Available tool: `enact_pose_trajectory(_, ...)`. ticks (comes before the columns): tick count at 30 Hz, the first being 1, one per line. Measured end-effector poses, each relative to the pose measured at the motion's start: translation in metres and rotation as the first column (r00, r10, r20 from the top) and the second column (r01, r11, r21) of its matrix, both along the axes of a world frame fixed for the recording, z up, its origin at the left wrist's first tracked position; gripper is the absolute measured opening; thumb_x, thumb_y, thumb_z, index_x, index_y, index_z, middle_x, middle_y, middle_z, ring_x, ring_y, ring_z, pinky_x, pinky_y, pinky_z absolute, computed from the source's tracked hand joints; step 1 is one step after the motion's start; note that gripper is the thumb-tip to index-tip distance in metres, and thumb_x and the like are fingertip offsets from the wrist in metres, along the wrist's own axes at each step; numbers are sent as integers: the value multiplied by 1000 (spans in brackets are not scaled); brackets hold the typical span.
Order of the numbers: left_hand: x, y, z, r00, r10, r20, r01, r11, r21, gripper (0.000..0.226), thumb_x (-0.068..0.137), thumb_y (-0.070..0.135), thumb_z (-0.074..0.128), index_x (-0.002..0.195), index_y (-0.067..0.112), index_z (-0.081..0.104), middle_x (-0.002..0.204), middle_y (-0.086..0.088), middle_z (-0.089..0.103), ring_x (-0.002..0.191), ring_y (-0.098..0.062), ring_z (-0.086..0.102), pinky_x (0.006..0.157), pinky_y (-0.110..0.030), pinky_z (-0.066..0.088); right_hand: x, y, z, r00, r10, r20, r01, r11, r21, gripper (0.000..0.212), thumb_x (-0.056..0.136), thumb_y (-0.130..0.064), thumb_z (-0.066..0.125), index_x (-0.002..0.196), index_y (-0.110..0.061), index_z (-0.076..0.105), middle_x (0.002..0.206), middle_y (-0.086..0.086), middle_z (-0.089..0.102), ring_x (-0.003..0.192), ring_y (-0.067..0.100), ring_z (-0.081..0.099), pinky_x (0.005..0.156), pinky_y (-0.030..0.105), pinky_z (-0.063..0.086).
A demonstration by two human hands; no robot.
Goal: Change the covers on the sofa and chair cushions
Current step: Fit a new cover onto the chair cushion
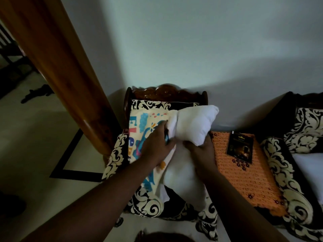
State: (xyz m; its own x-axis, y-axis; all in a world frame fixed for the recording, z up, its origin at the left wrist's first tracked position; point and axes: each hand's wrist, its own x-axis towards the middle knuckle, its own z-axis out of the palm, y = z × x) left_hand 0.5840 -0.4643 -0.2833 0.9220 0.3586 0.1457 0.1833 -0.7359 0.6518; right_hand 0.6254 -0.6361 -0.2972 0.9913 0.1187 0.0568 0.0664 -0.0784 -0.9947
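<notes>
The left hand (pixel 155 145) gripped the mouth of the printed cover (pixel 139 130), apparently to hold it open. The right hand (pixel 201 151), just beside it at 3 o'clock, clutched the white cushion (pixel 194 124) at its pinched waist, probably to move it through the opening. Both lay on the chair (pixel 167 93), which bore their weight. At 3 o'clock sat an orange cloth (pixel 244 175) carrying a dark packet (pixel 240 147).
</notes>
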Motion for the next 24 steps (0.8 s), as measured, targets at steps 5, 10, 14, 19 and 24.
enact_pose_trajectory(5, -39, 16, -51, 1000, -27, -11, 29, 977, 212, 79, 89, 75, 48, 142, 18, 37, 128, -6, 55, 112, -26, 58, 87, -38, 53, 6, -5, 0, 994, -68, -80, 79, 988, 130, 65, 69, -14, 86, 126, -31, 59, 121, -4, 70, 111, 21, 67, 94, 56, 55)
enact_pose_trajectory(10, -43, 12, -66, 995, 23, -101, -2, 979, 203, 75, 91, 68, 51, 146, 20, 35, 137, -7, 56, 118, -27, 58, 87, -43, 55, 14, -5, 6, 962, -175, -207, 232, 926, 296, 68, 66, -16, 88, 127, -24, 59, 120, 3, 70, 108, 26, 69, 91, 55, 57)
enact_pose_trajectory(14, -40, 21, -55, 942, 87, -324, 27, 943, 332, 47, 99, 51, 48, 137, 23, 44, 117, -7, 69, 104, -26, 66, 83, -37, 54, 19, -6, 19, 944, -248, -217, 318, 856, 408, 65, 73, -3, 82, 129, -26, 58, 118, 0, 71, 105, 22, 70, 89, 47, 59)
enact_pose_trajectory(19, -53, -27, -14, 848, -450, -280, 413, 892, -184, 32, 96, 46, 62, 108, 16, 61, 89, 0, 68, 74, 4, 58, 70, -23, 50, 20, -5, 20, 890, -434, -140, 454, 811, 369, 62, 79, -10, 82, 131, -27, 54, 124, -6, 67, 111, 10, 66, 99, 39, 55)
enact_pose_trajectory(24, -37, -13, -5, 864, -439, -247, 399, 896, -195, 52, 86, 60, 68, 119, 20, 60, 108, 0, 70, 97, -15, 67, 79, -33, 55, 13, -2, 15, 913, -373, -167, 408, 829, 382, 65, 83, -14, 81, 140, -21, 51, 129, -1, 66, 114, 14, 66, 97, 42, 57)
